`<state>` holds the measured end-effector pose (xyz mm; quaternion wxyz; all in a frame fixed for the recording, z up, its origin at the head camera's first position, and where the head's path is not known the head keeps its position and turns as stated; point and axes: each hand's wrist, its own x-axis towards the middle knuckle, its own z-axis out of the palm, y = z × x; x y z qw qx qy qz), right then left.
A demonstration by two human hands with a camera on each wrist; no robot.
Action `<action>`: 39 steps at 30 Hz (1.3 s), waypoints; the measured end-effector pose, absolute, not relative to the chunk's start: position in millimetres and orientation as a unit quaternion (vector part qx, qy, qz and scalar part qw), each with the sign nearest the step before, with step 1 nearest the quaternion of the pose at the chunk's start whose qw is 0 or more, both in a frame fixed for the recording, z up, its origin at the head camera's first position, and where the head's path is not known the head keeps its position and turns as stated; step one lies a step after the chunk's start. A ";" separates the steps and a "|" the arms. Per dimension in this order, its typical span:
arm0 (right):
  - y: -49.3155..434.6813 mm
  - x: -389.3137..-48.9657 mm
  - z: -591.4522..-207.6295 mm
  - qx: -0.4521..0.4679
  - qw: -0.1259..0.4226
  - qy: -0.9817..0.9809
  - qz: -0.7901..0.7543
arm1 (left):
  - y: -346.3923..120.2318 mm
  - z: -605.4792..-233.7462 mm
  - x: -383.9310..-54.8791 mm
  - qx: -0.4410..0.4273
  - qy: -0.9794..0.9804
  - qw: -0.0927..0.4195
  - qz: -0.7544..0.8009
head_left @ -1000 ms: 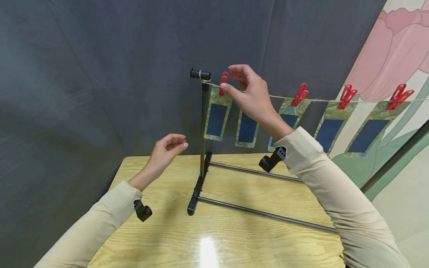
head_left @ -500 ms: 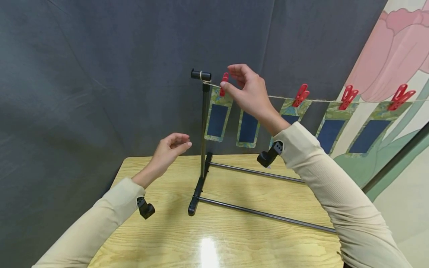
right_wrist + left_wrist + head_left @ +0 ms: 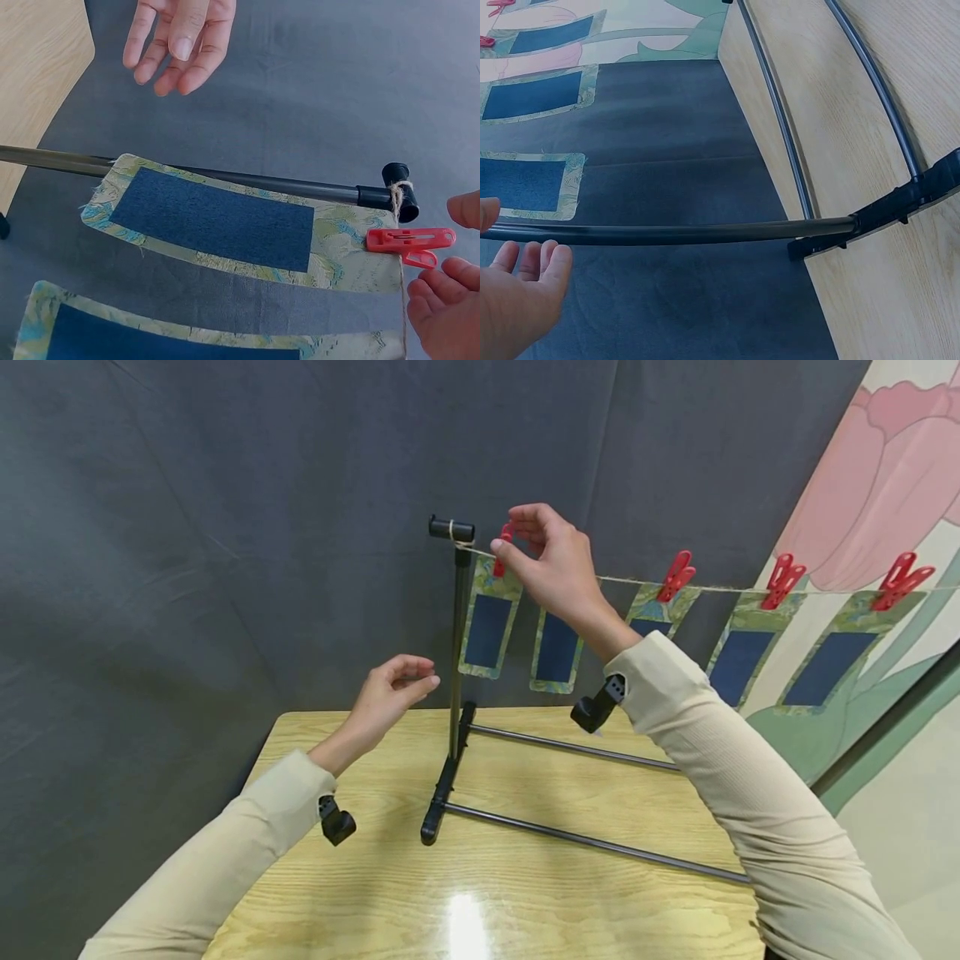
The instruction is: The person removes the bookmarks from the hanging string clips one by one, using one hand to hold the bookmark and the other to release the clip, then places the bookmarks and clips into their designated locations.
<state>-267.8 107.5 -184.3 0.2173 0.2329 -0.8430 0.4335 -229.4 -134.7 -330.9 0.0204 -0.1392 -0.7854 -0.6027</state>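
My right hand [image 3: 558, 560] is raised at the leftmost red clothespin [image 3: 499, 568], thumb on one side and fingers on the other. In the right wrist view the thumb and fingertips stand apart around the free end of the clothespin [image 3: 405, 239], not pressing it. That clothespin clips a patterned fabric strip [image 3: 214, 217] with a dark blue panel to a thin string [image 3: 630, 581]. My left hand [image 3: 386, 697], fingers loosely bent and holding nothing, is just left of the black upright post [image 3: 457, 643]. A second strip [image 3: 555, 647] is partly behind my right hand.
Farther right, several like strips hang from red clothespins [image 3: 677, 578]. The string is tied to the black crosspiece [image 3: 452, 530] on the post. The rack's base foot [image 3: 442, 793] and a lower bar [image 3: 585, 837] rest on the wooden table [image 3: 375, 893]. A grey curtain [image 3: 225, 527] hangs behind.
My left hand has drifted right and slightly up, toward the post. My right hand has shifted slightly left, overlapping more of the clothespin. The strips still hang on the string.
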 end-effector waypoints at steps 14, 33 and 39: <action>104.1 -268.6 -184.1 0.212 0.219 -0.861 0.407 | -128.3 -330.4 -239.8 -0.144 -0.800 0.053 -0.580; 105.2 -270.4 -187.7 0.225 0.228 -0.861 0.396 | -114.7 -333.5 -244.7 -0.139 -0.806 0.049 -0.573; 104.0 -271.4 -188.7 0.222 0.228 -0.862 0.394 | -112.1 -333.3 -243.7 -0.130 -0.808 0.043 -0.573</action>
